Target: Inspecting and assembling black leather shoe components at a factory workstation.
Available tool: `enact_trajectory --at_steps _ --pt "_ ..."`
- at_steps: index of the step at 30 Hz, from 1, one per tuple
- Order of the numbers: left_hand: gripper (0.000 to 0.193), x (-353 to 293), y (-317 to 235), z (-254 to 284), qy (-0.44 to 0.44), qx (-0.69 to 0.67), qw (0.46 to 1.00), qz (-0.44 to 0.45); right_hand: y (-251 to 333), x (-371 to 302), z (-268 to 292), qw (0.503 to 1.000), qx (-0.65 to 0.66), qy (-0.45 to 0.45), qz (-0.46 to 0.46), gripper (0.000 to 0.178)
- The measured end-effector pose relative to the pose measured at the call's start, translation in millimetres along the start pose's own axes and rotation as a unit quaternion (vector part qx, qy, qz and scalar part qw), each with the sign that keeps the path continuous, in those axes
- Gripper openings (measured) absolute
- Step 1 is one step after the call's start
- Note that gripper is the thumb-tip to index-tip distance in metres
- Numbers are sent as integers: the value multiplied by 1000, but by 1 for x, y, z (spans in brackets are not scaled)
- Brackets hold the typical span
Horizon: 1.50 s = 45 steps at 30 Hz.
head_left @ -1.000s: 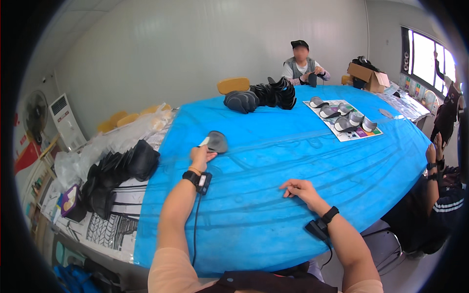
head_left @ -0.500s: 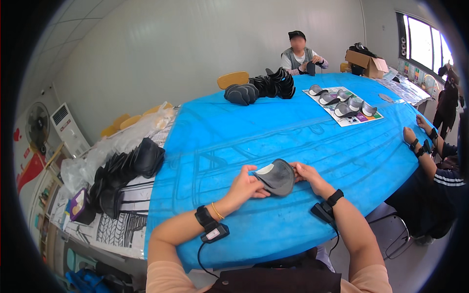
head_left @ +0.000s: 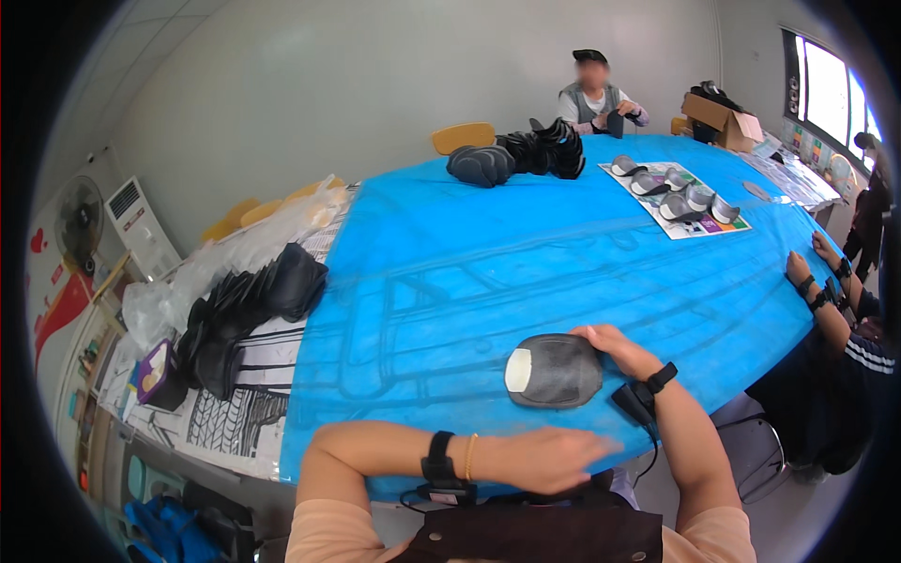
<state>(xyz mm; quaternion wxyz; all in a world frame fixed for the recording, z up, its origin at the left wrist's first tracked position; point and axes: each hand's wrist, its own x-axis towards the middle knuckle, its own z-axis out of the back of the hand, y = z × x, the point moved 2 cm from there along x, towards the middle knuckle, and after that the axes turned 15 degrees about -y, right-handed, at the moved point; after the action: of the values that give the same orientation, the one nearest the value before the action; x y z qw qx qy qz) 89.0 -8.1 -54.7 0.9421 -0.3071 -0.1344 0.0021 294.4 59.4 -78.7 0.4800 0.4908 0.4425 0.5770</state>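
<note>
A dark grey rounded pad (head_left: 566,373) with a white patch at its left end is at the near middle of the blue-covered table (head_left: 422,324). My right hand (head_left: 615,349) grips its upper right edge, the thumb hidden. Nearer to me, my left hand (head_left: 554,460) is off the pad, by the table's front edge. Its fingers stretch to the right, their tips blurred, and I see nothing held in them.
Black curved pads lie piled at the left (head_left: 249,310) and far middle (head_left: 526,155). Several grey-and-white pads rest on a printed sheet (head_left: 690,230). A co-worker (head_left: 596,98) holds a dark piece across the table; another person's hands (head_left: 801,267) are at the right edge.
My left hand has let go of the pad and moved down and right toward me. The pad now shows its broad face with the white patch at the left. My right hand still holds it.
</note>
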Motion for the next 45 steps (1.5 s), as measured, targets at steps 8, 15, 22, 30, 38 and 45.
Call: enact_trajectory --at_steps 8,15,22,30,38,45 --pt "47 -12 48 -71 -12 344 869 -356 -4 -19 3 1000 17 -6 9 55" --pt "37 -29 34 -36 -45 -121 958 -257 -11 -26 1 987 55 -24 -149 45" --pt "37 -55 -8 50 -68 -134 965 -213 -10 -26 4 984 79 0 -158 43" --pt "38 -42 15 41 -93 -225 957 -157 -3 -23 -1 982 56 37 -178 49" --pt "39 -32 23 28 -117 -292 945 -87 6 -24 -13 988 63 4 -144 59" --pt "40 -29 14 42 -135 -315 939 -20 17 -28 -16 987 48 -2 -151 54"
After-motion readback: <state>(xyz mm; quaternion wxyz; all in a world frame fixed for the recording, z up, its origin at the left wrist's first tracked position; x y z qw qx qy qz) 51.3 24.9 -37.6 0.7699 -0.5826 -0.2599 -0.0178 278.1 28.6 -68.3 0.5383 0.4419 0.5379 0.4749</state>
